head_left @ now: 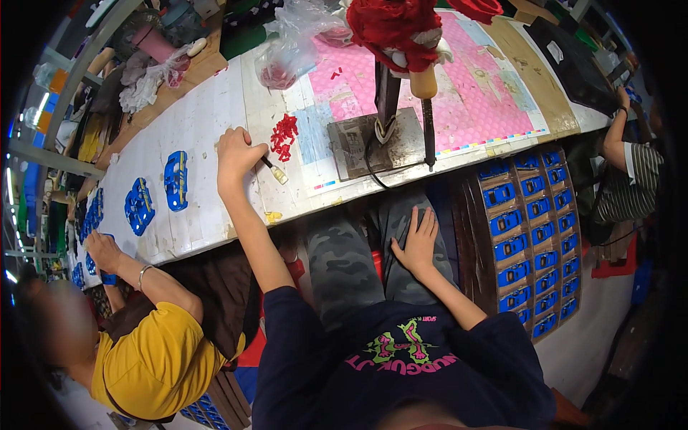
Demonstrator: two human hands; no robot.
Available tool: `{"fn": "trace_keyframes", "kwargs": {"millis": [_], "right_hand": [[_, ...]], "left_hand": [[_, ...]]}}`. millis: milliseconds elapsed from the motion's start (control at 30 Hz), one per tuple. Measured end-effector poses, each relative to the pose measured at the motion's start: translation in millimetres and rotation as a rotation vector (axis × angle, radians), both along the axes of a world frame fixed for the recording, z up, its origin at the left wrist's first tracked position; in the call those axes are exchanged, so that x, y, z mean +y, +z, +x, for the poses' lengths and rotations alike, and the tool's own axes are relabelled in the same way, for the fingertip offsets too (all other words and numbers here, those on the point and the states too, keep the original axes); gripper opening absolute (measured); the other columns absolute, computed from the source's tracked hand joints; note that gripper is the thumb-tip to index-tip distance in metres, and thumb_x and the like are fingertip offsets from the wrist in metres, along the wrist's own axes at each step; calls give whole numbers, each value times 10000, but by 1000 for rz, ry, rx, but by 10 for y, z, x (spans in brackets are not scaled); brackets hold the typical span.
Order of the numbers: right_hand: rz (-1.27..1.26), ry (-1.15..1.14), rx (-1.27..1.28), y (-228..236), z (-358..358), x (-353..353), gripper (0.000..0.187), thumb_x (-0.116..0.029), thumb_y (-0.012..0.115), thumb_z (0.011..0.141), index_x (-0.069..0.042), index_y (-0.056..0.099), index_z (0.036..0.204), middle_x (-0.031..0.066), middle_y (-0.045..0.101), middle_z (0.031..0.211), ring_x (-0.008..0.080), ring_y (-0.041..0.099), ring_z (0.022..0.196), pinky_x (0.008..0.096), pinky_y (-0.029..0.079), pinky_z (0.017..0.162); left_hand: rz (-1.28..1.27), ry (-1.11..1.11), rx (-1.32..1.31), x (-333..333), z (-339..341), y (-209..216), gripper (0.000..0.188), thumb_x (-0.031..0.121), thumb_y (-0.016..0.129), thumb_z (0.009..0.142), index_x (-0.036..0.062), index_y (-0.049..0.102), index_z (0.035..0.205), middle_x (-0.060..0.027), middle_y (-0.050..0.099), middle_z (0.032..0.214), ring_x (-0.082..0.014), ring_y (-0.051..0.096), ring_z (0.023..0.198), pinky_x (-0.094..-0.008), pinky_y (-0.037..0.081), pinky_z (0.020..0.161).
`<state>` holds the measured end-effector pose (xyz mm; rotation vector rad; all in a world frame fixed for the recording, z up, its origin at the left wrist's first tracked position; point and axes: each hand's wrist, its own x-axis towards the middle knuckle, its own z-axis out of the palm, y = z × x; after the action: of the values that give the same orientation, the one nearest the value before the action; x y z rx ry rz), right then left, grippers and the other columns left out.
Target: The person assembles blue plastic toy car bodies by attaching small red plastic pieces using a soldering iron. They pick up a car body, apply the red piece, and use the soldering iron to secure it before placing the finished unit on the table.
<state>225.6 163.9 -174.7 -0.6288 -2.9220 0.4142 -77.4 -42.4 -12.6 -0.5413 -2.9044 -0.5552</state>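
Observation:
On the white-covered table, my left hand [240, 152] is closed, with the dark handle of a small pale-tipped brush [278, 174] coming out beside the thumb. Just right of those fingers lies a heap of small red plastic pieces [284, 136]. Two blue toy car bodies [175, 180] with yellow markings are on the table left of my forearm. My right hand [418, 240] rests flat on my thigh in camouflage trousers, fingers spread and holding nothing.
Ahead stands a metal-based device [380, 143] wrapped in red cloth, with a wooden handle and dark rod. A rack of blue toy cars [512, 247] is at my right. A co-worker in yellow [161, 358] handles blue cars at left; another person [631, 179] is far right.

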Motion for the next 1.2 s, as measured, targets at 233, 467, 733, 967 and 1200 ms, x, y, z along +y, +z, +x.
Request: {"fn": "trace_keyframes", "kwargs": {"millis": [233,467,733,967,1200], "right_hand": [[11,1,7,-3,1,-2,883,-359,595,663,72,149,1292,369,174,1264,471,193,1182,513,159,969],[8,1,12,-14,-1,-7,882,-361,597,662,72,156,1291,366,181,1264,469,195,1181,513,167,968],[6,-5,27,-4,8,0,877,-363,597,664,70,162,1291,368,172,1268,471,194,1183,512,167,968],[-12,-11,7,11,10,4,876,-366,595,664,70,165,1290,365,170,1270,469,197,1182,514,171,967],[-12,-21,11,24,18,21,874,-363,593,665,73,165,1290,358,173,1273,464,212,1177,510,176,969]], "left_hand": [[101,-136,7,41,6,23,231,193,597,541,20,469,624,-112,466,674,-279,449,710,-365,365,652],[237,-384,76,235,100,82,142,106,580,581,7,502,648,-97,443,618,-236,438,631,-337,364,598],[279,-447,126,287,104,71,95,40,575,597,-12,502,631,-102,459,605,-231,455,590,-325,375,555],[379,-429,182,300,65,39,69,15,530,702,-26,493,743,-141,492,679,-258,489,646,-321,399,619],[454,-243,101,318,69,42,69,37,445,825,-25,461,851,-148,543,729,-234,540,671,-294,424,633]]}}
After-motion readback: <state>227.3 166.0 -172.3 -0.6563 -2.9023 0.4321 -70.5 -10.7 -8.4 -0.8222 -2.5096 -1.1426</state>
